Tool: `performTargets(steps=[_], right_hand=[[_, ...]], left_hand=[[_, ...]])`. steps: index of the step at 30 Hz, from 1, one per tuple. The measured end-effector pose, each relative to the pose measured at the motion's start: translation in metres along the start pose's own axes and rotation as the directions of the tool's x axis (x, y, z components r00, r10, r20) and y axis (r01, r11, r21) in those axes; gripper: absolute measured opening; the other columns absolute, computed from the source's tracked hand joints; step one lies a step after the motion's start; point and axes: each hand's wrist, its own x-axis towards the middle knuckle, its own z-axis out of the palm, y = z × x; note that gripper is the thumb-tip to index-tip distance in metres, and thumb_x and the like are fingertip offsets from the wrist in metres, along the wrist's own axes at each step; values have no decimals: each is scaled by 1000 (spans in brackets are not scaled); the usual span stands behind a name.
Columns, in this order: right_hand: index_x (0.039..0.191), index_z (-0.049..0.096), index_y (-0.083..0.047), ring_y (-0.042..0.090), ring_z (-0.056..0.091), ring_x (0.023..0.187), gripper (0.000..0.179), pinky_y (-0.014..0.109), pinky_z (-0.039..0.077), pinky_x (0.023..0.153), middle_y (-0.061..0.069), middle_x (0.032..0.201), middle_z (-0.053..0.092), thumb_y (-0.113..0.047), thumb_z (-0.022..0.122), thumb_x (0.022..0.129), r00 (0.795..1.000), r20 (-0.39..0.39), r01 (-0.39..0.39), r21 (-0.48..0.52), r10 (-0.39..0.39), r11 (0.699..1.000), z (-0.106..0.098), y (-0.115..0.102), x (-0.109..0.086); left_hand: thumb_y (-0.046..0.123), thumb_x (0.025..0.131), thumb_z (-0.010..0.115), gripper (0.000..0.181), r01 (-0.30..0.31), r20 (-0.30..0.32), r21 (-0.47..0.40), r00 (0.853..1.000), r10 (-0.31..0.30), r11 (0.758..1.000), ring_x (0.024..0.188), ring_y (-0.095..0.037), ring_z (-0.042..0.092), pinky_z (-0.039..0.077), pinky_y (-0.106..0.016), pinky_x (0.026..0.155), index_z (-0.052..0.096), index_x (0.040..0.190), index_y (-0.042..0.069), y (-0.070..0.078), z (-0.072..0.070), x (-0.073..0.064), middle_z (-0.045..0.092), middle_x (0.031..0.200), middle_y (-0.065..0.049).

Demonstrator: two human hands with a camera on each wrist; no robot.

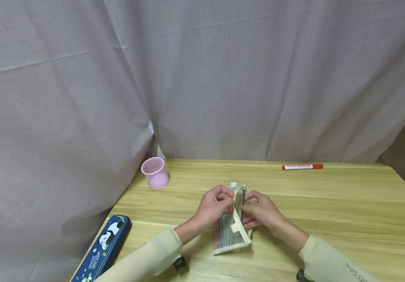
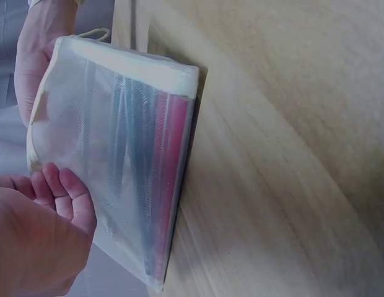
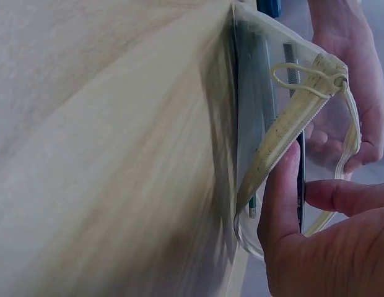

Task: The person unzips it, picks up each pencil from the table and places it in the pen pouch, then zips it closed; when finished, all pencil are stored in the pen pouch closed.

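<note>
A see-through pencil pouch (image 1: 225, 235) with cream trim stands tilted on the table, its zipped mouth spread apart. My left hand (image 1: 216, 203) pinches one edge of that mouth. On the other side, my right hand (image 1: 261, 211) holds a slim dark pen (image 1: 243, 199) between thumb and fingers, within the opening. The right wrist view shows the pen (image 3: 301, 198) beside the zipper strip (image 3: 285, 133), part of it behind the clear wall. Through the pouch side in the left wrist view, a pink stick-shaped item (image 2: 173, 130) and several darker ones show; their kind is unclear.
A pink cup (image 1: 158, 180) stands at the back left of the wooden table (image 1: 347, 219). A white marker with red ends (image 1: 299, 167) lies near the back edge. At front left is a dark blue panda pencil case (image 1: 103, 246). Grey cloth (image 1: 216, 86) hangs behind.
</note>
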Motion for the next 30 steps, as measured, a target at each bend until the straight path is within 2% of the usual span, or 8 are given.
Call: performTargets(steps=[4,13,20,24,30], right_hand=[[127,48,2,20,72,63,37,40,67,63,12,83,72,-5,64,94,1000,13,2,-8,-2,1000,2,1,-1],[125,51,3,19,71,60,35,39,66,59,10,78,72,-6,63,93,999,32,1,-78,1,997,4,3,2],[127,51,2,19,71,61,36,38,66,59,11,80,73,-7,63,95,998,64,-5,-107,12,994,5,4,5],[131,49,2,19,71,63,40,37,66,59,8,81,70,-6,65,95,998,62,23,-144,-15,989,6,5,6],[132,54,1,18,68,62,42,35,63,54,2,74,60,-7,66,92,996,65,69,-219,-56,973,6,7,13]], left_hand=[[-2,86,63,21,28,14,4,1000,-28,1000,66,-10,66,63,-24,67,69,106,1,-1,-1,0,68,75,3],[-1,88,62,20,94,93,-31,992,-91,995,63,-13,67,64,-27,65,66,107,1,-1,-3,5,68,72,-1],[-3,90,61,23,93,132,-49,988,-86,994,65,-12,68,64,-25,66,65,112,-5,-2,-5,5,68,72,-3],[-3,90,61,22,74,140,-51,988,-66,996,65,-12,68,64,-25,66,66,111,-6,-1,-5,5,68,71,-2],[-3,89,62,16,73,135,-76,989,-62,994,63,-12,68,64,-27,64,65,105,-6,0,-4,6,69,70,-2]])
